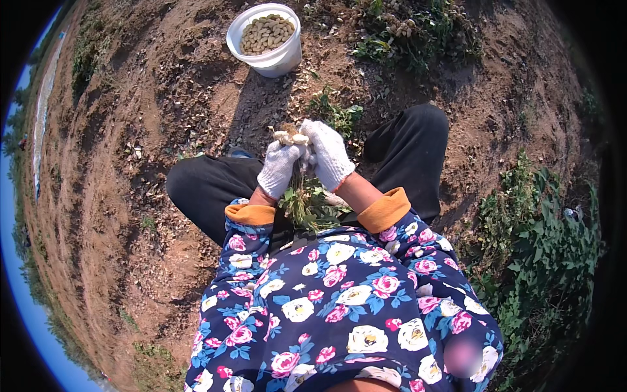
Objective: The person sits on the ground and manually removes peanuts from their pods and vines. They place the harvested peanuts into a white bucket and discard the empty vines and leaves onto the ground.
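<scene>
My left hand [280,165], in a white knitted glove, grips a peanut plant [302,201] just below its root end. Pale peanut pods [290,137] cluster at the top of that bunch, between the two gloves. My right hand [325,151], gloved the same way, is closed over the pods from the right, its fingertips hidden. The plant's stems and leaves hang down toward my lap. Beyond my hands stands a white plastic bucket [289,60] holding many loose peanut pods [267,34].
A heap of peanut plants with pods [416,34] lies at the upper right. A few leafy sprigs [338,113] are on the soil just past my hands. Green vines [539,245] grow at the right. A long pale sheet [45,108] stretches along the far left.
</scene>
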Available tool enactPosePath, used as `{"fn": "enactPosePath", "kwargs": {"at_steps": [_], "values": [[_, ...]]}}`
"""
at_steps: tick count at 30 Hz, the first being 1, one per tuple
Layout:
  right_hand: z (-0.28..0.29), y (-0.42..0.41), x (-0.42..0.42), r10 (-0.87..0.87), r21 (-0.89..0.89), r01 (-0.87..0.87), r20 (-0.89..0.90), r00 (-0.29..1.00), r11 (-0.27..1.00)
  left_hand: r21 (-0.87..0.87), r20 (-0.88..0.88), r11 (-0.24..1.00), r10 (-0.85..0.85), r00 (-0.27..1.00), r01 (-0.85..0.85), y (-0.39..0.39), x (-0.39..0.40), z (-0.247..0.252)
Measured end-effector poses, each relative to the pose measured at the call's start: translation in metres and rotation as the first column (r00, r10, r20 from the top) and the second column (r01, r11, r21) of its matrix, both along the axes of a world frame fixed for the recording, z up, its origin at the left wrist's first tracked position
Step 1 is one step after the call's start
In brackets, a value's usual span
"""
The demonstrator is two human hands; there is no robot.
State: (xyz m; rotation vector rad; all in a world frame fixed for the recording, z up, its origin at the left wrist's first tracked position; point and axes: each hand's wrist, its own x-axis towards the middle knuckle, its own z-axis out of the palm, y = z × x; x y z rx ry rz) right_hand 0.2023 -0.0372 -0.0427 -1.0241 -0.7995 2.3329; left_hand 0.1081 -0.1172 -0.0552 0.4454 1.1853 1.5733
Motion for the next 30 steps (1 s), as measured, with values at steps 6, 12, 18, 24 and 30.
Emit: {"fn": "enactPosePath", "kwargs": {"at_steps": [6, 12, 18, 24, 30], "values": [[-0.003, 0.004, 0.000, 0.032, -0.067, -0.036, -0.055, 0.998, 0.997, 0.038, 0.023, 0.994, -0.101, 0.995, 0.100, -0.002, -0.013, -0.011], [0.022, 0.011, 0.013, 0.181, -0.159, -0.203, -0.145, 0.973, 0.966, 0.085, 0.212, 0.988, -0.143, 0.967, 0.128, -0.007, -0.010, 0.000], [0.010, 0.010, 0.016, 0.139, -0.183, -0.195, -0.281, 0.950, 0.964, 0.125, 0.270, 0.981, -0.177, 0.947, 0.148, -0.009, -0.005, 0.011], [0.020, 0.009, 0.019, 0.150, -0.179, -0.220, -0.340, 0.928, 0.959, 0.185, 0.297, 0.968, -0.218, 0.929, 0.168, -0.011, -0.008, 0.007], [0.017, 0.017, 0.018, 0.255, -0.159, -0.308, -0.285, 0.924, 0.938, 0.171, 0.307, 0.976, -0.181, 0.934, 0.133, -0.010, -0.004, 0.014]]}}
